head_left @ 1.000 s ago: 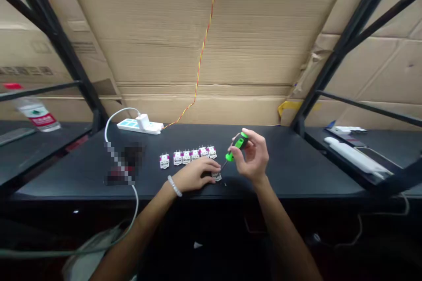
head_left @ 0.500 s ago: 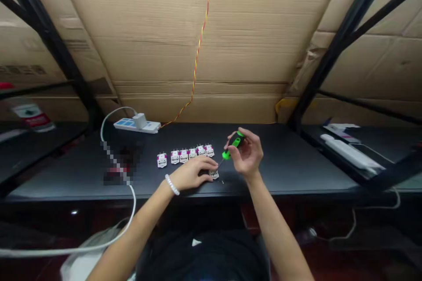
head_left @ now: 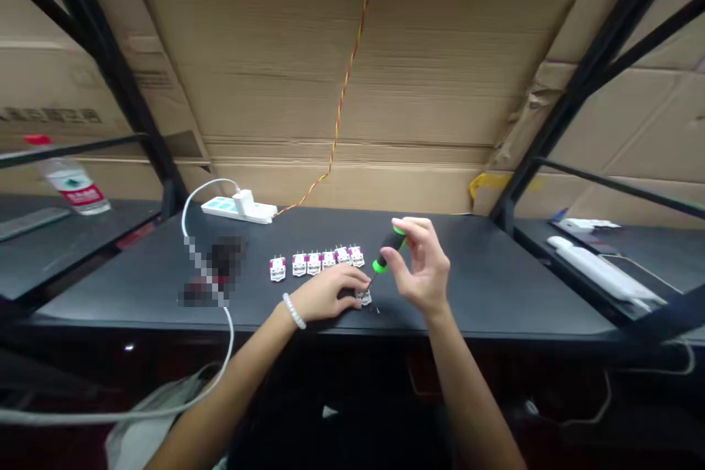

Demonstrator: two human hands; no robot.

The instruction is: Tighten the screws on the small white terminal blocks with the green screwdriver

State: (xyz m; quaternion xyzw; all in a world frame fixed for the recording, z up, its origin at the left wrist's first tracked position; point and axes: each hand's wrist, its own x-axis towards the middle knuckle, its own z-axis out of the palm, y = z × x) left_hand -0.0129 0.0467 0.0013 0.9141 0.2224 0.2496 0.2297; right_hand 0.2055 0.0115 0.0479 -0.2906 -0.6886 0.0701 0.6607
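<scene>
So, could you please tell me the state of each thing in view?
Module: on the table, partly covered by the left hand
Screwdriver: slanted, tip down, gripped by the right hand
Other modules: six, lined up, leftmost set apart
Charger: plugged into the power strip
Bottle: capped

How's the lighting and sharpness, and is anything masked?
In the head view, it's dark below the desk; blocky pixelation masks a patch at the desk's left; the screwdriver stands out, but the white piece by the left hand is too small for fine detail.
</scene>
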